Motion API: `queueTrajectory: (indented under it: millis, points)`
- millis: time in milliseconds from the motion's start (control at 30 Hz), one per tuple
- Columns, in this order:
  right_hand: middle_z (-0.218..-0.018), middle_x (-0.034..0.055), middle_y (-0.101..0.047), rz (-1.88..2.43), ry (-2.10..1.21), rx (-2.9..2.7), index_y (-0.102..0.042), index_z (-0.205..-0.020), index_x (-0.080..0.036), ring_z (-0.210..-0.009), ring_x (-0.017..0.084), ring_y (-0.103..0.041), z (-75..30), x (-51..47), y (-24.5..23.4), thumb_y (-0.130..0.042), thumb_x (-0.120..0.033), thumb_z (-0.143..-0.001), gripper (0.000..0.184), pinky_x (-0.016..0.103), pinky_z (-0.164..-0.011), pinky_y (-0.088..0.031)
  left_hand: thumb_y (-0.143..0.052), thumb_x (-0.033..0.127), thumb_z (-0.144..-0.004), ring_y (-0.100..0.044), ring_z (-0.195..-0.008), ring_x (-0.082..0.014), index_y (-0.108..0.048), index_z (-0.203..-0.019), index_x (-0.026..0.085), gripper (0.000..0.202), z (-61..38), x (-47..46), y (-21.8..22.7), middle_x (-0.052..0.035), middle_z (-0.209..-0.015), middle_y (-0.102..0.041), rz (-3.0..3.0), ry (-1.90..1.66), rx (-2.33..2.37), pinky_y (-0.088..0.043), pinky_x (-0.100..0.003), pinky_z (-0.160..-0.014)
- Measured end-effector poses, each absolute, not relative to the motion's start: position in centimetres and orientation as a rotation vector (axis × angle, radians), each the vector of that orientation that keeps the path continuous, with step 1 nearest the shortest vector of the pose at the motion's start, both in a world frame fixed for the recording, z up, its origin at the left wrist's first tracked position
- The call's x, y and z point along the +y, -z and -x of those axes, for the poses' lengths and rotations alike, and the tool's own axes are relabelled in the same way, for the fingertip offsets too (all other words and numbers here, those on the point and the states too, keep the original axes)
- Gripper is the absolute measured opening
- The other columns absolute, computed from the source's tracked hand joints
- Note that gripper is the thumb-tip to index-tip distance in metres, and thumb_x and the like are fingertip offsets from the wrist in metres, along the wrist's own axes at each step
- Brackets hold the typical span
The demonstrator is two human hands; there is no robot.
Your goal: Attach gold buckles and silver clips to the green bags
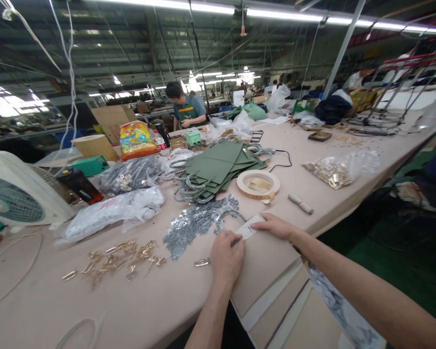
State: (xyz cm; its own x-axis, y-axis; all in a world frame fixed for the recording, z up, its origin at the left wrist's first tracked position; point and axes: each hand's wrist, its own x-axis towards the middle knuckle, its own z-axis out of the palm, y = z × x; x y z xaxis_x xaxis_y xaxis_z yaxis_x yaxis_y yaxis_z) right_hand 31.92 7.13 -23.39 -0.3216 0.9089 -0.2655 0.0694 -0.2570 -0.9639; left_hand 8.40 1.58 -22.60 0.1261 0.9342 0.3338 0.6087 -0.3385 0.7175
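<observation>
My right hand (274, 227) grips the right edge of a small pale flat piece (253, 226), thumb and fingers closed on it. My left hand (228, 254) is curled at the piece's left edge, its fingers pressed together; what they hold is hidden. A grey cord-like loop (229, 213) stands just beyond the pale piece. Under my hands lie beige panels (267, 257) that reach over the table's near edge. A heap of small silver metal plates (194, 225) lies beyond my left hand, and a small metal fitting (202, 262) is beside it.
Gold-coloured fittings (125, 257) are scattered at left. Green panels with grey handles (218, 165) are piled ahead, near a tape roll (258, 177). A short rolled piece (301, 204) and a bag of fittings (330, 172) lie at right. A fan (18, 194) stands left; a co-worker (187, 111) is beyond.
</observation>
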Motion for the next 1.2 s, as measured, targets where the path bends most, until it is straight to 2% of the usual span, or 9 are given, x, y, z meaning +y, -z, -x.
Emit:
queueTrajectory:
  millis: [133,300,467,533,633,767,867,1000,1200]
  points:
    - [-0.094,0.0026,-0.078,1.276,-1.583,-1.397,-0.075,-0.102,-0.015,-0.083,0.021,-0.069,-31.9,7.1,23.4,-0.084,-0.051,-0.074,0.046,0.031,-0.080,-0.053,-0.069,0.020,-0.087,-0.065,-0.086,-0.0193,-0.072,-0.082,0.024,0.007,-8.7,1.8,22.3,-0.0004,-0.088,-0.068,-1.969,-1.061,1.554,-0.050,-0.032,-0.076]
    - [-0.105,0.0061,-0.078,1.221,-1.472,-1.270,-0.077,-0.106,-0.017,-0.100,0.026,-0.069,-31.9,7.3,23.6,-0.074,-0.065,-0.079,0.054,0.040,-0.099,-0.050,-0.064,0.021,-0.092,-0.064,-0.089,-0.0200,-0.070,-0.088,0.026,0.008,-8.7,1.3,22.7,-0.0012,-0.090,-0.066,-2.120,-1.148,1.540,-0.051,-0.033,-0.079]
    - [-0.116,0.0069,-0.075,1.213,-1.304,-1.059,-0.075,-0.114,-0.021,-0.109,0.028,-0.067,-32.2,7.5,24.4,-0.088,-0.051,-0.066,0.058,0.044,-0.107,-0.046,-0.063,0.021,-0.095,-0.063,-0.090,-0.0205,-0.070,-0.092,0.027,0.010,-8.7,1.1,23.2,-0.0020,-0.093,-0.064,-2.201,-1.175,1.531,-0.052,-0.034,-0.082]
    - [-0.122,0.0086,-0.072,1.278,-1.130,-1.105,-0.077,-0.110,-0.021,-0.117,0.030,-0.063,-32.3,7.2,24.5,-0.089,-0.048,-0.066,0.053,0.046,-0.109,-0.045,-0.062,0.021,-0.095,-0.063,-0.091,-0.0207,-0.070,-0.093,0.026,0.010,-8.8,1.1,23.1,-0.0024,-0.094,-0.064,-2.212,-1.170,1.536,-0.053,-0.035,-0.083]
    - [-0.131,0.0108,-0.066,1.384,-0.845,-1.332,-0.081,-0.097,-0.024,-0.128,0.032,-0.056,-32.2,6.4,24.1,-0.083,-0.047,-0.075,0.032,0.049,-0.115,-0.040,-0.063,0.020,-0.095,-0.062,-0.092,-0.0213,-0.070,-0.094,0.026,0.010,-8.9,0.9,22.9,-0.0030,-0.095,-0.063,-2.232,-1.155,1.565,-0.053,-0.036,-0.084]
    - [-0.126,0.0115,-0.068,1.395,-0.561,-1.561,-0.082,-0.095,-0.027,-0.127,0.034,-0.056,-31.8,5.8,22.3,-0.077,-0.044,-0.084,0.021,0.055,-0.121,-0.032,-0.064,0.020,-0.094,-0.061,-0.091,-0.0219,-0.069,-0.093,0.026,0.008,-8.9,0.4,22.5,-0.0040,-0.097,-0.062,-2.276,-1.133,1.606,-0.052,-0.037,-0.081]
    - [-0.125,0.0108,-0.070,1.289,-0.449,-1.581,-0.080,-0.104,-0.028,-0.126,0.034,-0.057,-30.7,6.9,20.5,-0.074,-0.042,-0.088,0.022,0.054,-0.119,-0.035,-0.065,0.021,-0.094,-0.061,-0.091,-0.0227,-0.068,-0.093,0.027,0.007,-8.9,0.1,22.6,-0.0043,-0.099,-0.062,-2.294,-1.105,1.651,-0.052,-0.039,-0.079]
    - [-0.117,0.0093,-0.075,1.199,-0.475,-1.813,-0.076,-0.114,-0.026,-0.108,0.028,-0.067,-27.5,10.3,18.3,-0.064,-0.040,-0.096,0.026,0.043,-0.101,-0.051,-0.068,0.020,-0.091,-0.060,-0.091,-0.0226,-0.068,-0.092,0.028,0.008,-9.1,0.0,22.9,-0.0039,-0.099,-0.062,-2.277,-1.119,1.708,-0.050,-0.038,-0.079]
    - [-0.103,0.0057,-0.080,1.494,-0.457,-2.269,-0.079,-0.103,-0.021,-0.097,0.021,-0.072,-23.5,16.7,17.6,-0.060,-0.020,-0.092,0.023,0.029,-0.091,-0.052,-0.066,0.021,-0.093,-0.059,-0.090,-0.0206,-0.067,-0.092,0.027,0.006,-9.0,-0.3,22.7,-0.0020,-0.099,-0.062,-2.264,-1.118,1.728,-0.048,-0.035,-0.080]
